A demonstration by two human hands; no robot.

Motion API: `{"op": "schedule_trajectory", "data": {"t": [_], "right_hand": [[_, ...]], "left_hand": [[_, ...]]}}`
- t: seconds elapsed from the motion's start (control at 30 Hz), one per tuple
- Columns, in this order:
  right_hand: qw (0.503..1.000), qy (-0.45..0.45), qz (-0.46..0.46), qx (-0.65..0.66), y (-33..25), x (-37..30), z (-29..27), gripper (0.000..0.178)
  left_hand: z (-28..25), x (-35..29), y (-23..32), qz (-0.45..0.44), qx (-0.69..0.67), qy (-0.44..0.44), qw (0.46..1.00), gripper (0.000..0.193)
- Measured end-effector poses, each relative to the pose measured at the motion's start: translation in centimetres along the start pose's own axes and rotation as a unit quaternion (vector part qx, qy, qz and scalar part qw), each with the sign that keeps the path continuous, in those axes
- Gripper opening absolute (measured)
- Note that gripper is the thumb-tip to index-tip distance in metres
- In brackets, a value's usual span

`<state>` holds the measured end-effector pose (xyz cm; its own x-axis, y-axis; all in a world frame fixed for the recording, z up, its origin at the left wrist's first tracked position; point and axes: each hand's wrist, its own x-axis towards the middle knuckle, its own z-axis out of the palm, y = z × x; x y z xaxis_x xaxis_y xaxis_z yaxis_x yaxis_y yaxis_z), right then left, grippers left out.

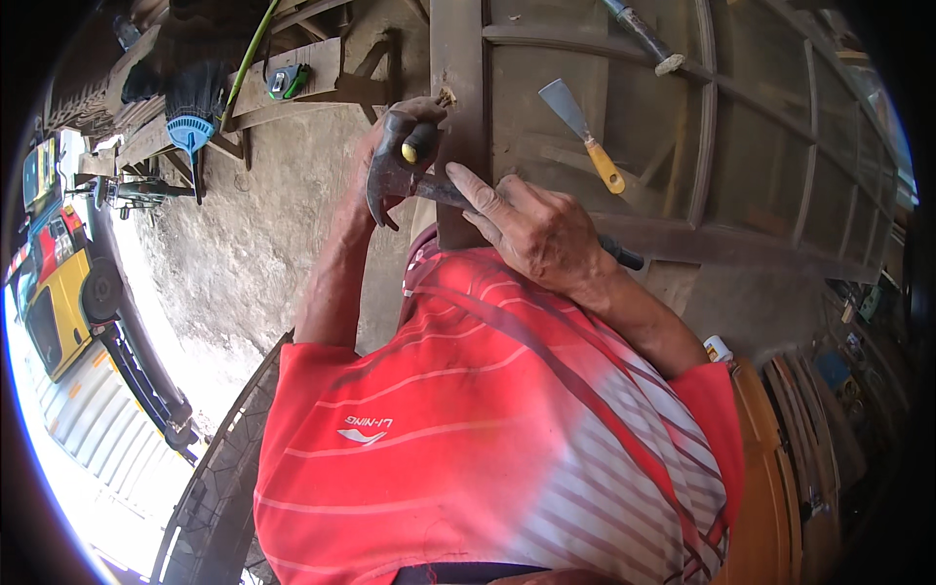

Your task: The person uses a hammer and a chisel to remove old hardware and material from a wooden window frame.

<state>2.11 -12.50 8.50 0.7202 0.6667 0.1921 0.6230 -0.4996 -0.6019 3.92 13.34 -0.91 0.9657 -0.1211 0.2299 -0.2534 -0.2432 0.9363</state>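
While the red striped shirt fills the lower middle of the frame, both forearms rise from it toward the upper centre, where the two hands meet at a dark wooden post. The left hand, darkened with grime, sits just left of the post; its fingers are curled and pressed together around the head end of a claw hammer, and the thumb and forefinger pinch a small yellow-tipped object whose kind cannot be told. The hammer's curved claw hangs down at the left of that hand, and its shaft runs rightward across the post. The right hand lies over the shaft, fingers stretched long and close together with the fingertips resting on the metal near the head; the dark grip end of the handle shows past the wrist on the right. A rough, splintered spot marks the post just above the left hand.

Right of the post, in the upper middle, a putty knife with a yellow handle lies on a brown wooden frame with curved slats. In the upper left a green tape measure rests on planks, beside a dark brush with a blue base. Along the left edge stands a yellow vehicle in bright sunlight. Stacked wooden pieces fill the lower right.
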Motion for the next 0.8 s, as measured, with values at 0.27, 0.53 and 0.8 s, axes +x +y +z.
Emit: {"op": "schedule_trajectory", "data": {"t": [0.27,0.53,0.8], "right_hand": [[1.0,0.016,0.009,0.024,1.2,-2.7,-0.1,0.059],[0.977,0.039,-0.209,-0.029,1.3,-2.1,-2.0,0.044],[0.964,-0.043,-0.192,-0.179,1.8,-2.2,-2.4,0.049]], "left_hand": [[1.3,-1.5,1.1,0.03,0.14,-0.022,0.99,0.061],[1.2,-1.7,0.8,0.092,0.19,-0.029,0.977,0.053],[1.4,-2.0,0.9,0.094,0.183,-0.03,0.978,0.059]]}}
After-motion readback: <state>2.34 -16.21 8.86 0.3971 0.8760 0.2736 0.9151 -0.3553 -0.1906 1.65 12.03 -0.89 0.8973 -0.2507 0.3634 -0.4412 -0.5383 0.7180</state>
